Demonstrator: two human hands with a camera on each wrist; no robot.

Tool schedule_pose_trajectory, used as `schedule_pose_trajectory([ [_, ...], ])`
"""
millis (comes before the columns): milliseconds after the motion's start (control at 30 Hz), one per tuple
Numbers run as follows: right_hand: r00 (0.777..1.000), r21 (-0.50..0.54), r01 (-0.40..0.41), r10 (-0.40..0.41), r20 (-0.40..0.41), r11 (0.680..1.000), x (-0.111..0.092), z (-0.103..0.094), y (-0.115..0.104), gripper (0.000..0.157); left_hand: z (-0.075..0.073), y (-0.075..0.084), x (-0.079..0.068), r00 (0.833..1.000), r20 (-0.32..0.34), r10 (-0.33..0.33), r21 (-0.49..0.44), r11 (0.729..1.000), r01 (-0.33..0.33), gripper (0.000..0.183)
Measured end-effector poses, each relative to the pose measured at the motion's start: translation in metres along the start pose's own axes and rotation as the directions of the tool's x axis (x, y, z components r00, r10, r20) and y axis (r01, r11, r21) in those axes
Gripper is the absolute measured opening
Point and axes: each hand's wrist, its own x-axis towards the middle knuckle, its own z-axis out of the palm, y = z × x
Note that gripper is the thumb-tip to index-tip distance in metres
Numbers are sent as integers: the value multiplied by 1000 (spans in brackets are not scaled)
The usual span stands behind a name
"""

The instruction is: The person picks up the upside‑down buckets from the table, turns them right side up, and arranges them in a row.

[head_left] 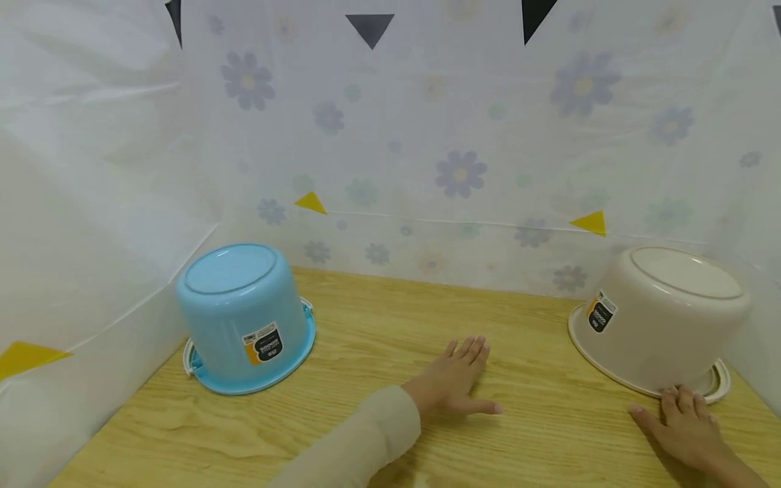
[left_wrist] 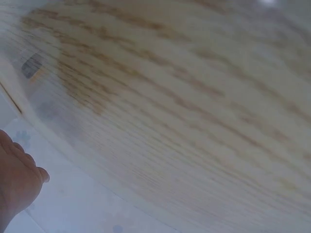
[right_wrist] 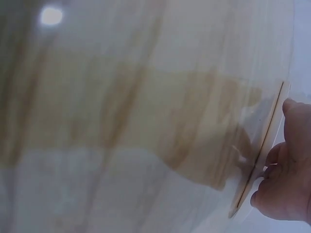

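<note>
An upside-down beige bucket stands at the right side of the wooden table, its pale handle hanging by the rim. My right hand reaches to that bucket's near rim, fingertips touching it and the thumb spread to the left. In the right wrist view, the fingers meet the rim from the side. My left hand is over the table between two buckets, fingers extended and thumb out to the right, holding nothing. The left wrist view catches only part of that hand at its edge.
An upside-down light blue bucket with a label stands at the left of the table. A flower-patterned white curtain rises behind the table and along both sides. Yellow triangles and dark triangles mark the curtain.
</note>
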Motion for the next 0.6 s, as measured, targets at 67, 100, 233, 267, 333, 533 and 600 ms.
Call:
schedule_pose_trajectory([
  [67,1000,-9,15,-15,-10,1000,0,1,2,86,-2,1,0,1000,2,4,5,1000,-4,97],
  [100,1000,-11,22,-22,-20,1000,0,1,3,84,-3,2,0,1000,1,8,6,1000,-8,97],
  [233,997,-32,51,-52,-51,998,-3,3,5,75,-4,4,0,1000,2,13,16,1000,-13,97],
  [267,997,-40,55,-57,-58,998,-3,4,5,73,-3,4,1,1000,2,14,19,1000,-14,97],
  [333,996,-40,58,-60,-58,998,-3,5,6,71,-2,4,1,1000,3,15,20,1000,-15,97],
  [533,992,-66,99,-104,-77,993,-5,11,7,64,2,5,3,1000,9,18,7,1000,-18,98],
  [600,989,-77,118,-124,-85,990,-5,13,7,63,3,6,3,1000,8,18,8,1000,-18,98],
])
